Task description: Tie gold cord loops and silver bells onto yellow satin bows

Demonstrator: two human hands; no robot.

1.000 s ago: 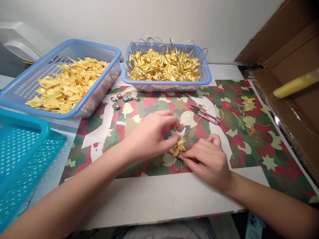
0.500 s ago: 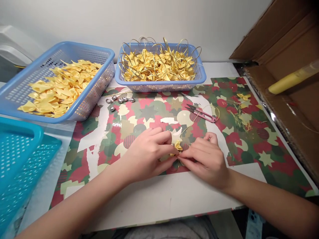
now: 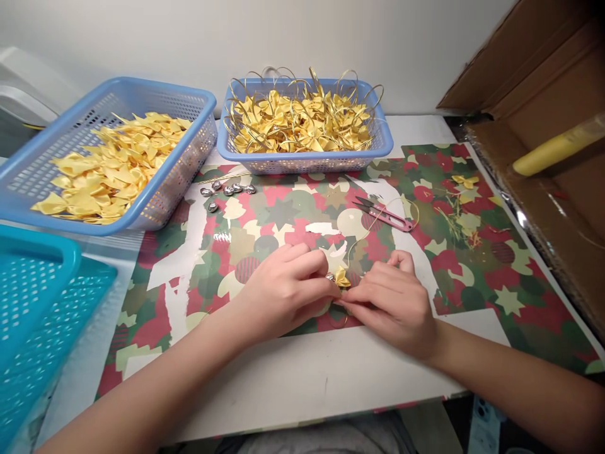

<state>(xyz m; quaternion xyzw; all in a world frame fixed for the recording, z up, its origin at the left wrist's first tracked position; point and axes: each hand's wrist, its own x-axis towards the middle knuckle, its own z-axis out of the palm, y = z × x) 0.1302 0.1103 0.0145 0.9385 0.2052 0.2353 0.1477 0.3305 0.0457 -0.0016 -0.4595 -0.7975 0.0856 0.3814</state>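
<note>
My left hand (image 3: 295, 287) and my right hand (image 3: 390, 302) meet at their fingertips over the patterned mat, both pinched closed. Just above the fingertips shows a small yellow ribbon bow (image 3: 341, 277), with a silver bell (image 3: 330, 277) at its left, beside my left fingers. A thin gold cord (image 3: 362, 238) runs up from the bow toward pink-handled snips (image 3: 385, 214), which lie beyond my right hand. Part of a cord loop shows below the fingertips. What exactly the fingertips pinch is too small to make out.
A blue basket (image 3: 305, 162) of yellow bows with gold cords stands at the back. Another blue basket (image 3: 182, 183) of bows is at left, above a teal basket (image 3: 70, 277). Several silver bells (image 3: 229, 190) lie near them. Thread scraps (image 3: 456, 217) and a cardboard box (image 3: 534, 208) are at right.
The bow and bell show more fully above the fingertips. Both hands remain pinched together in nearly the same place; the view has shifted slightly.
</note>
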